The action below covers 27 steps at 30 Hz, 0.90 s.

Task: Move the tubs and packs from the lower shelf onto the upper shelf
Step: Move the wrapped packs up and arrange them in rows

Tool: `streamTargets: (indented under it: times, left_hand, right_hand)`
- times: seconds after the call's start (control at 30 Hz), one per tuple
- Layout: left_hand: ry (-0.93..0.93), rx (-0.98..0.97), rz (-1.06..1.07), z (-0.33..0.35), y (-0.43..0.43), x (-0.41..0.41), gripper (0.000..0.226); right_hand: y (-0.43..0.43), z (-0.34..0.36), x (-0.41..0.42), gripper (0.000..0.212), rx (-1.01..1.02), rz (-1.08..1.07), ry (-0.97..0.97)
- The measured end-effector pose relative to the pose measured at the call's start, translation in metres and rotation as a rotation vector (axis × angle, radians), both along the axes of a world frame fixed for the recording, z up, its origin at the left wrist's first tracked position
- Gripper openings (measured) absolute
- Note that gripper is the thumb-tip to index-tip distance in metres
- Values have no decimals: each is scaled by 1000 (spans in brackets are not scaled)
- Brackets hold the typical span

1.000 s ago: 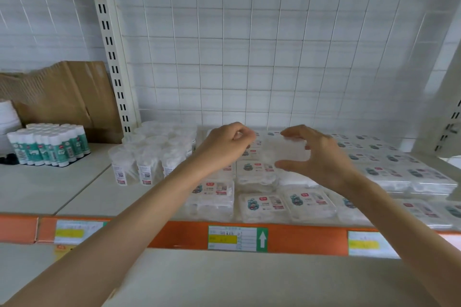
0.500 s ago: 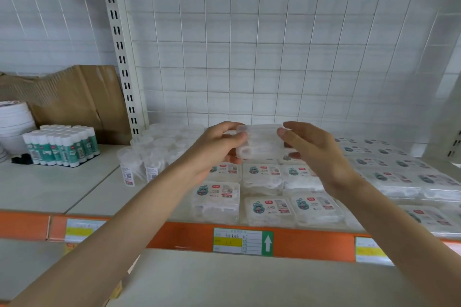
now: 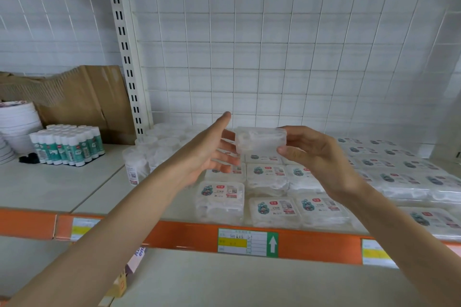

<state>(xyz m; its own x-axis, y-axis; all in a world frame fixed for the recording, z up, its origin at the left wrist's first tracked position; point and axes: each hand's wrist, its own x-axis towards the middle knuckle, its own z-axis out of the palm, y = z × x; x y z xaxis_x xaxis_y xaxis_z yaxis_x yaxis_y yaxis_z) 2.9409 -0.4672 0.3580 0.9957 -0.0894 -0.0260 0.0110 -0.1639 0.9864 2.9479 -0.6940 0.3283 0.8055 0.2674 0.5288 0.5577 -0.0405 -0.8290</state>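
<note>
- Hovering above the cream metal upper shelf (image 3: 62,182), a clear rectangular plastic tub (image 3: 259,141) is held by the right hand (image 3: 319,157); its right end is pinched between the thumb below and the curled fingers on top.
- The left hand (image 3: 209,154) is spread wide with straight fingers at nine o'clock of the tub. Whether the fingertips touch its left end cannot be told.
- Rows of flat clear packs with printed labels (image 3: 274,209) are laid on the upper shelf at six o'clock of the tub, and further rows are spread toward three o'clock.
- A cluster of round clear tubs with white contents (image 3: 147,149) is stood at nine o'clock of the left hand, beside the slotted white upright (image 3: 127,57).
- Beyond the upright, at nine o'clock, a block of white glue sticks with green labels (image 3: 67,147) is seen. A stack of white round discs (image 3: 17,119) is set at its left, and brown corrugated cardboard (image 3: 82,99) is leaned behind.
- A white wire grid (image 3: 274,45) is fixed behind the shelf at twelve o'clock.
- The front edge is faced with an orange strip (image 3: 189,234). A paper price label with a white arrow (image 3: 247,242) is fixed on it at six o'clock of the tub.
- The cream lower shelf (image 3: 249,281) is seen beneath the strip.
</note>
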Motion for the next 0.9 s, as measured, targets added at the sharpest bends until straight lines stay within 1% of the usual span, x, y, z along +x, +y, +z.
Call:
streamTargets:
  times: [0.03, 0.1, 0.2, 0.27, 0.37, 0.5, 0.57, 0.63, 0.73, 0.8, 0.9]
  left_hand:
    - [16, 0, -19, -1, 1, 0, 60]
    - [23, -1, -46, -3, 1, 1, 49]
    - [-16, -134, -59, -7, 0, 3, 28]
    - [-50, -198, -52, -10, 1, 4, 24]
    - [-105, -187, -37, -13, 0, 4, 24]
    - [-179, -128, -49, -15, 0, 4, 23]
    - [-200, -104, -71, -15, -1, 2, 23]
    - [-213, -80, -94, -15, -3, 1, 24]
    - [-224, -50, -103, -15, -6, 1, 26]
    - [-220, -68, -84, -16, -7, 1, 31]
    - [-166, -116, -65, -15, -9, 0, 39]
  right_hand:
    - [0, -2, 1, 32, -7, 4, -16]
    - [-1, -7, 4, 33, 7, 22, -20]
    - [-1, -13, 7, 32, -3, 46, -66]
    - [-1, -14, 7, 33, -11, 60, -54]
    - [-3, -9, 8, 37, -6, 29, 49]
    - [-2, 5, 8, 32, 69, -13, 248]
    - [2, 10, 8, 27, 9, -51, 312]
    - [7, 11, 7, 29, -63, -42, 354]
    - [11, 11, 7, 28, -107, -28, 385]
    - [12, 10, 7, 27, -71, -25, 412]
    - [12, 7, 8, 31, 43, -24, 458]
